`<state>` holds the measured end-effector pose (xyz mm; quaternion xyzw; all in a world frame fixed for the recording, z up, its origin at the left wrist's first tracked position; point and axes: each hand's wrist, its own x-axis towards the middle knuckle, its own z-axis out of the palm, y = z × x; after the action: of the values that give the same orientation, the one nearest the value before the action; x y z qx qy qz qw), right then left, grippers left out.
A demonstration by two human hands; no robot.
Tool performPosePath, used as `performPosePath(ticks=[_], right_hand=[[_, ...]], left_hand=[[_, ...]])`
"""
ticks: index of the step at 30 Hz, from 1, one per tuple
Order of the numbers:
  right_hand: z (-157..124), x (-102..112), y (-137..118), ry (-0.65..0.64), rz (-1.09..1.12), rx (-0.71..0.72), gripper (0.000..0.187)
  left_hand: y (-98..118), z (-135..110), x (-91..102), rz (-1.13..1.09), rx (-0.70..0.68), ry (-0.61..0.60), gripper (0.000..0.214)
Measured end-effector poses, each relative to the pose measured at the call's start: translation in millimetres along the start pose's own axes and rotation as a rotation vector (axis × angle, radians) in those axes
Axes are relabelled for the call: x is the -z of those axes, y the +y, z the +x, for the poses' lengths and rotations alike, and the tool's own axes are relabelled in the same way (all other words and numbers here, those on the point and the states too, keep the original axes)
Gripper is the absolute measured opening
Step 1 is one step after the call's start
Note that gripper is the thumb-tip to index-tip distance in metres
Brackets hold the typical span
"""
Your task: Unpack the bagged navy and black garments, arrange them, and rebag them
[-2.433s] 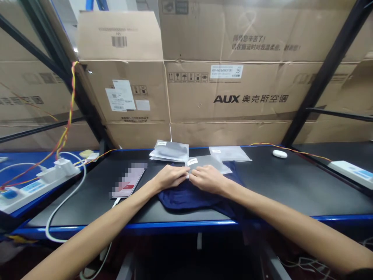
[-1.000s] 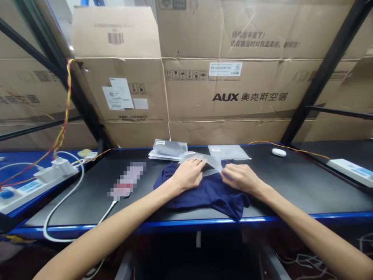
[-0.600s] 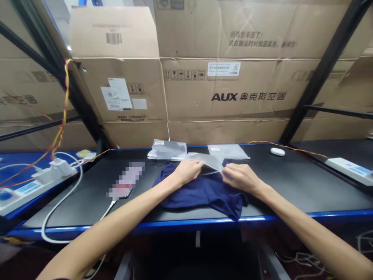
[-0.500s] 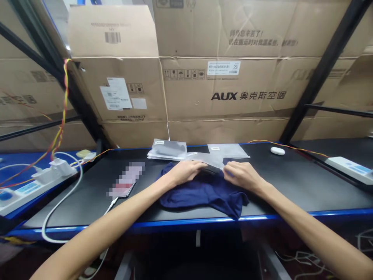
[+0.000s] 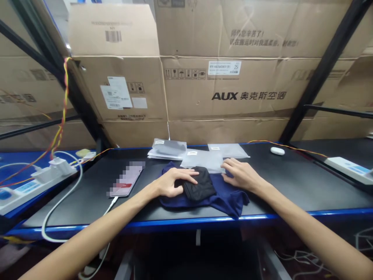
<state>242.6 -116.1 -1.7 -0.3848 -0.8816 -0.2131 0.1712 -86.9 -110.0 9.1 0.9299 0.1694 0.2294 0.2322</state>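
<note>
Soft black cloth [image 5: 201, 186] lies under flat left grip [image 5: 171, 182]; right grip [image 5: 241, 175] pinches frosted bag [image 5: 202, 159].

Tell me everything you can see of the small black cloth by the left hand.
The black cloth is a small, soft-looking matte fabric piece, bunched into a rough rectangle; no print or label shows. It lies on top of the navy garment on the black table. The fingers of the left hand rest on its left and upper edge. Its far edge reaches the clear plastic bag; whether they touch is unclear. The right hand is apart from it.
</note>
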Motion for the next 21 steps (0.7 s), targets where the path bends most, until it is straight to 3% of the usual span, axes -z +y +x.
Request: performPosePath(ticks=[4, 10, 17, 21], right_hand=[[6, -4, -3, -0.037, 0.044, 0.018, 0.042], [15, -7, -2, -0.09, 0.135, 0.04, 0.045], [25, -4, 40, -0.056, 0.012, -0.184, 0.038], [24, -19, 67, -0.143, 0.048, -0.384, 0.034]], left_hand=[[0, 0, -1.5, 0.016, -0.004, 0.015, 0.062], [4, -1, -1.5, 0.053, 0.016, 0.003, 0.063], [5, -2, -1.4, 0.069, 0.029, 0.002, 0.064], [7, -1, 1.5, 0.106, 0.016, -0.015, 0.076]])
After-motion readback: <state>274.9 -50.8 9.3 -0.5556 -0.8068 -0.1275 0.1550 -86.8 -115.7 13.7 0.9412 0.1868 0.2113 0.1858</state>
